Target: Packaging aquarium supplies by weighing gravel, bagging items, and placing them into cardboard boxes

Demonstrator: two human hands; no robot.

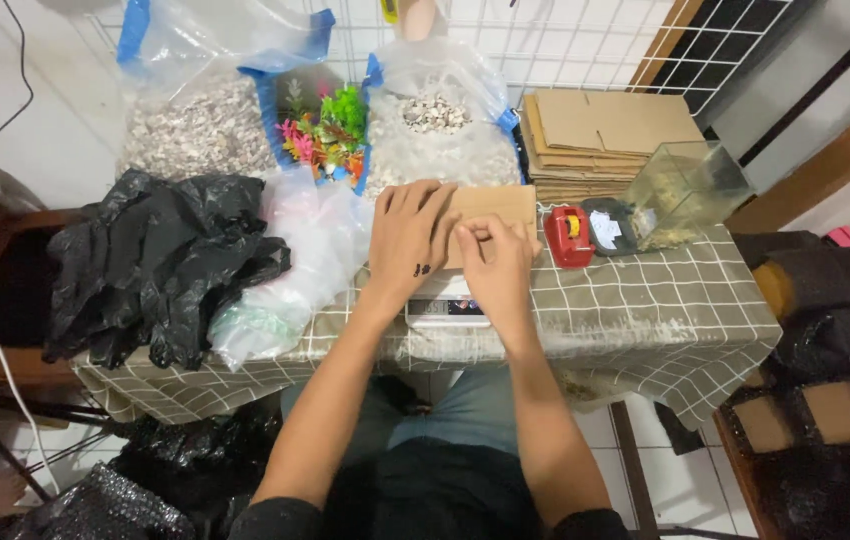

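Note:
My left hand lies flat, fingers spread, on a flattened brown cardboard box that rests on a small white scale. My right hand is beside it, fingers curled and pinching at the cardboard's near edge. Both hands press on the same piece of cardboard at the table's front middle.
Grey checked tablecloth. Black plastic bags and clear bags at left. Two open bags of gravel and colourful plastic plants behind. Stacked flat cardboard, red tape dispenser, small glass tank at right.

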